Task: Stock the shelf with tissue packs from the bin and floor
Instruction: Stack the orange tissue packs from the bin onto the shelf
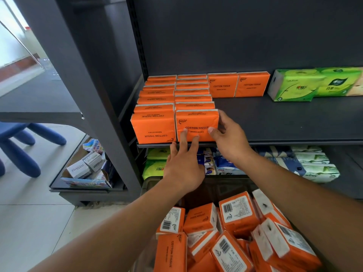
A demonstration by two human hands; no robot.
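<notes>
1. The front orange tissue pack (197,125) stands at the shelf (284,122) lip, heading the second row.
2. Right hand (227,138) pinches its right edge; left hand (183,163) lies open, fingertips on its face.
3. Best press squarely, flush with the neighbouring pack (153,127).
4. More packs fill the bin (149,183) below the shelf.

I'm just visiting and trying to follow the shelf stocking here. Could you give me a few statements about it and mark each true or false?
1. Both hands touch the front orange pack of the second row. True: left hand on its face, right hand at its right edge.
2. The bin below holds only green packs. False: it holds orange packs.
3. Green tissue packs sit at the shelf's right. True.
4. The shelf is completely full. False: bare space remains in the middle.
</notes>
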